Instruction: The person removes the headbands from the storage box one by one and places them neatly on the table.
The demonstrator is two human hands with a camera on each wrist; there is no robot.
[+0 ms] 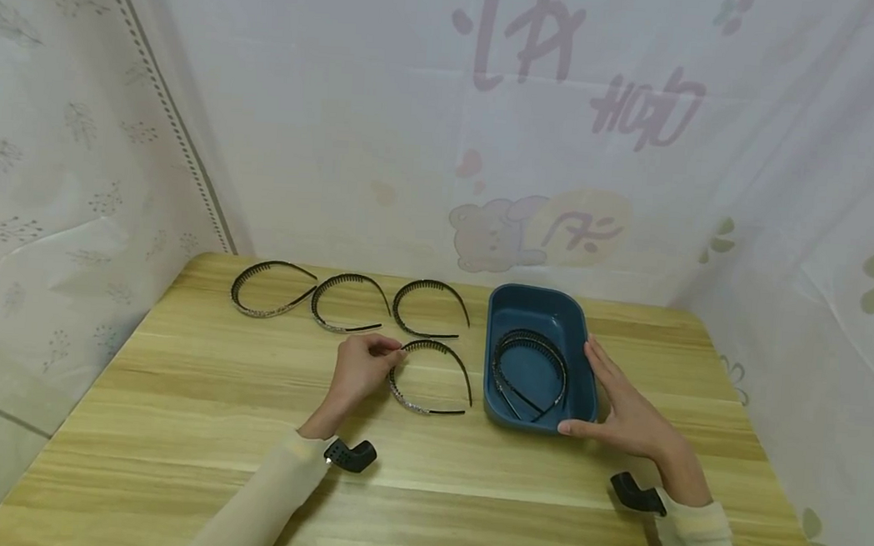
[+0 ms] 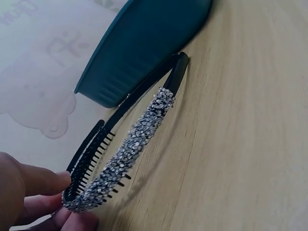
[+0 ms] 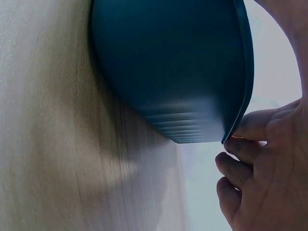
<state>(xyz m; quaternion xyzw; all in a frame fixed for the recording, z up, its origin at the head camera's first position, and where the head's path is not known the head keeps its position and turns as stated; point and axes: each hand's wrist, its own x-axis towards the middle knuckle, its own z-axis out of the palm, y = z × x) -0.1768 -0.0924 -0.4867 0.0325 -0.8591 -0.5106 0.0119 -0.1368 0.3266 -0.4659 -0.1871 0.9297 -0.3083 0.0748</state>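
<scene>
We find the left grip (image 1: 363, 369) pinching the studded headband (image 2: 134, 139) between thumb and fingers, at about ten o'clock on its loop. The free ends point to four o'clock. We cannot tell whether the pinched side bears on the worktop (image 1: 505, 511) or sits clear of it. Caution: because we hold the loop at one place only, it may swivel or slip if lifted.

At twelve o'clock from this loop, a neighbouring headband (image 1: 429, 282) lies just beside it; a careless upward sweep could nudge it out of line. At three o'clock stands the blue tray (image 1: 525, 312). We see the right grip (image 1: 627, 414) spread around its near right corner, thumb at five o'clock, fingertips at two. Uneven pressure there could turn the tray askew.

Inside, two overlapping headbands (image 1: 564, 385) lie toward six o'clock. Their comb teeth could snag a loop laid on top and tangle the group.

Farthest out, toward ten o'clock, we note a middle headband (image 1: 343, 329) and an end headband (image 1: 257, 314); their ends lie close, so disturbing one could shift the other.
</scene>
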